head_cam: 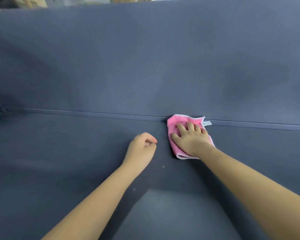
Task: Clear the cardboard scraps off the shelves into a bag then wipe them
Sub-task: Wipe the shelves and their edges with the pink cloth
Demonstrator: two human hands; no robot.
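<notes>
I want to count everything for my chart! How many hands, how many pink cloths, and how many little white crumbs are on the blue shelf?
Hands: 2, the left hand and the right hand
Pink cloth: 1
White specks: 2, one and another
Total: 5

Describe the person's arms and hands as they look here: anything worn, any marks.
Both forearms are bare all the way to the bottom edge of the picture; no sleeves show. The left hand and right hand wear no gloves, and no rings, watch or bracelet can be seen on the fingers or wrists. The nails look short and unpainted, as far as the blur allows. No marks stand out.
</notes>
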